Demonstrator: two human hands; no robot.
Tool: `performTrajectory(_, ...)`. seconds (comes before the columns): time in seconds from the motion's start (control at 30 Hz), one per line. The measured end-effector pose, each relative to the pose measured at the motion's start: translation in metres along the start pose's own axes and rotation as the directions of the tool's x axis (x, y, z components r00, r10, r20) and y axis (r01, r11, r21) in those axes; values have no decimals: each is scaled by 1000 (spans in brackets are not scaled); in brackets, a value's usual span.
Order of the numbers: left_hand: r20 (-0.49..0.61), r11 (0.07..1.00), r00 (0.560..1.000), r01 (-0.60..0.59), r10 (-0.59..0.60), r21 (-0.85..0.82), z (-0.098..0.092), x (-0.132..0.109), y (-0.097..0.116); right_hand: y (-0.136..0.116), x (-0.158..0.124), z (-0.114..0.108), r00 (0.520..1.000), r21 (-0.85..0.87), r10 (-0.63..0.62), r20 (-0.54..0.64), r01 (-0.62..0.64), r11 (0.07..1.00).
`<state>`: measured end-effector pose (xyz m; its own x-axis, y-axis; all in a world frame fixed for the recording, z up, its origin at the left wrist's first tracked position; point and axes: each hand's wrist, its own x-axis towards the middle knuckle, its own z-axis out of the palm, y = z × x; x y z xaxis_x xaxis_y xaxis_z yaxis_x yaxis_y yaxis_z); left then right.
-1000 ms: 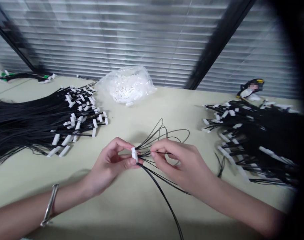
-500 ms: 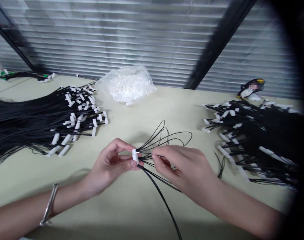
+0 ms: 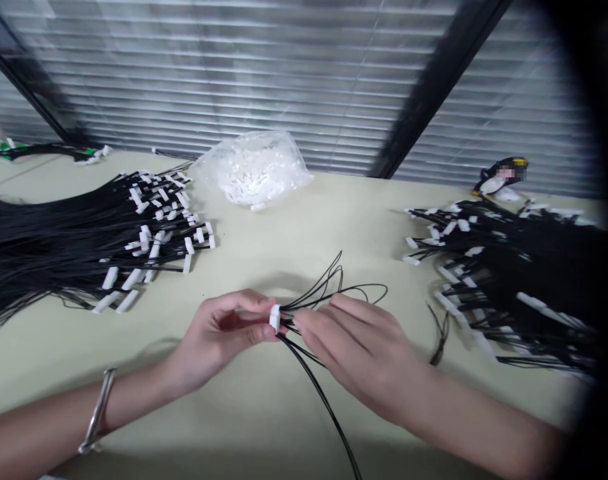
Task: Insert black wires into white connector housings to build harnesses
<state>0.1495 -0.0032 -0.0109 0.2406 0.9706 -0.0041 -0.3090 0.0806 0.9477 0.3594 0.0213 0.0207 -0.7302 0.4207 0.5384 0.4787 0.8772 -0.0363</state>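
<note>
On the pale desk point(image 3: 294, 233) before slatted blinds point(image 3: 234, 67), the left hand point(image 3: 219, 337) pinches a white connector housing point(image 3: 275, 317) between thumb and forefinger, while the right hand point(image 3: 364, 353), just right of that housing, pinches thin black wires point(image 3: 334, 287) whose ends meet it.

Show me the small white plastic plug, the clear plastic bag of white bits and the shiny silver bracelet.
small white plastic plug point(image 3: 275, 317): head view, on its white side face.
clear plastic bag point(image 3: 254, 170): head view, on its bulging middle.
shiny silver bracelet point(image 3: 98, 410): head view, on the middle of the band.
</note>
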Motion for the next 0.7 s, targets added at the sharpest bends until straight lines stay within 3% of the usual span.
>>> performTrajectory(0.2, 18, 998, 1000, -10, 9, 59, -1, 0, -2, -1, 1, 1, 1000, -4, 0, -21, 0, 1000)
performTrajectory(0.33, 45, 994, 994, 98, -97, -40, 3, 1, 0, 0, 5, 3, 1000, -74, -4, -8, 3, 997)
performTrajectory(0.53, 101, 996, 991, 88, -86, -14, -1, 7, 3, 19, 12, -8, 982, -335, 164, -97, -187, 923)
performTrajectory(0.6, 153, 998, 987, 58, -58, 3, -5, 7, 3, 37, 13, -13, 969, -271, 222, -108, -243, 931)
performTrajectory(0.7, 190, 999, 982, 18, -24, 33, -11, 9, 2, 68, 12, -17, 938, -27, 335, -86, -338, 941)
